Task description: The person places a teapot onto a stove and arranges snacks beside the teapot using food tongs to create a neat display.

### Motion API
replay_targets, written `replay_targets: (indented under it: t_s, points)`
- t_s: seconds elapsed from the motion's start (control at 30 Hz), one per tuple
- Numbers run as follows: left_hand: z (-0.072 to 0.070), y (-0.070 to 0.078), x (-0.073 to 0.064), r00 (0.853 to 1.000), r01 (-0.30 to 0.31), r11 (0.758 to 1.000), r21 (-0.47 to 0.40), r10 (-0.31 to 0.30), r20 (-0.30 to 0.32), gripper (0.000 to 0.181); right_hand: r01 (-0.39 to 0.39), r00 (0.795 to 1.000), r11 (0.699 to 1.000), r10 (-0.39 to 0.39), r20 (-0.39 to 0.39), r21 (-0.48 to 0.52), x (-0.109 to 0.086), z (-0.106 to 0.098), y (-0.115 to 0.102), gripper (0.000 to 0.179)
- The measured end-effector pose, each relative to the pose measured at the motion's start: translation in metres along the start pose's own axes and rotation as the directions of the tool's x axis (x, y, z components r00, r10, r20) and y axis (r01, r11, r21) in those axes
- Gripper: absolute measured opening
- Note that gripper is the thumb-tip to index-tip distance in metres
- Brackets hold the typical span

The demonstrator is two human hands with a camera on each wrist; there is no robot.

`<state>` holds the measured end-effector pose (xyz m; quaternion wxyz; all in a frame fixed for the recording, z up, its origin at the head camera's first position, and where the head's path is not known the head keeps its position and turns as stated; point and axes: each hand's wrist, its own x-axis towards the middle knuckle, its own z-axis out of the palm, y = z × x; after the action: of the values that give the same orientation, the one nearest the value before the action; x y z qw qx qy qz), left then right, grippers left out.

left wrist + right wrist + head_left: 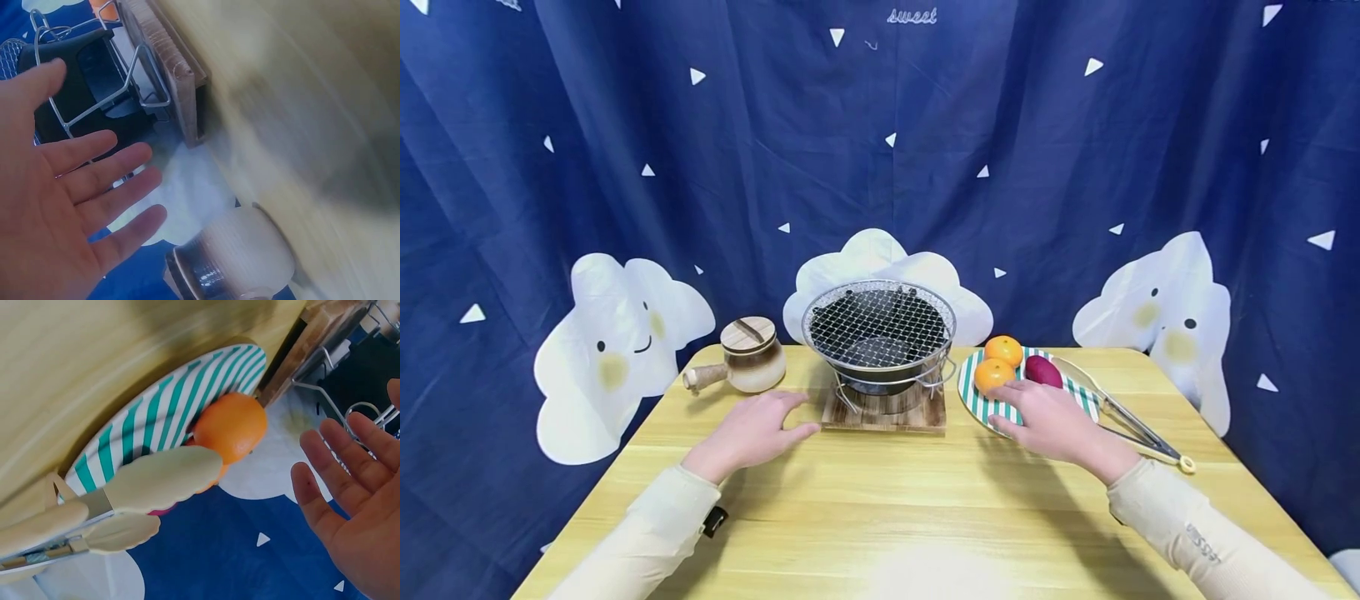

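Note:
My left hand [752, 429] hovers over the table's left half, fingers spread and relaxed, holding nothing. The left wrist view shows its palm [56, 206] beside a round tabletop grill [880, 329] with a wire mesh top, set on a wooden base [883, 417]. Fingers extended and also holding nothing, my right hand [1052, 421] is above a green-and-white striped plate [140, 422] and hides part of it in the head view. On the plate are two oranges [994, 377] [1003, 350] and a purple-red oval item [1043, 372]. Tongs [162, 478] with cream tips lie at its right side.
A small brown-and-cream pot [758, 368] with a wooden lid [748, 335] and a wrapped side handle [706, 377] stands left of the grill. Behind the table [880, 500] hangs a dark blue curtain [880, 108] with white clouds and triangles.

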<state>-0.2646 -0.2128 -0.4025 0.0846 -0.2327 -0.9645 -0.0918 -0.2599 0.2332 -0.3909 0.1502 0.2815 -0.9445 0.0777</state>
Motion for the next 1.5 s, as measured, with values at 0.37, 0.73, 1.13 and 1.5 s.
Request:
replay_targets:
  t_s: [0.37,0.73,1.13,1.5]
  points:
    - [0.001,-0.001,-0.001,0.999,0.016,1.0,-0.003,-0.016,-0.027,0.047,-0.037,0.998,0.996,0.033,0.051,0.085,0.003,0.011,-0.003,0.037]
    - [0.001,-0.001,-0.002,0.999,0.015,1.0,-0.008,-0.015,-0.041,0.042,-0.11,0.994,0.966,0.102,0.047,0.234,0.017,0.031,-0.006,0.021]
    - [0.001,0.002,-0.001,0.999,0.009,1.0,-0.02,-0.01,-0.033,0.043,-0.203,0.978,0.93,0.175,0.116,0.307,0.035,0.042,-0.017,0.033]
    - [0.003,0.005,-0.004,1.0,-0.005,1.0,-0.022,0.004,-0.023,0.042,-0.299,0.949,0.898,0.245,0.197,0.323,0.048,0.059,-0.021,0.041]
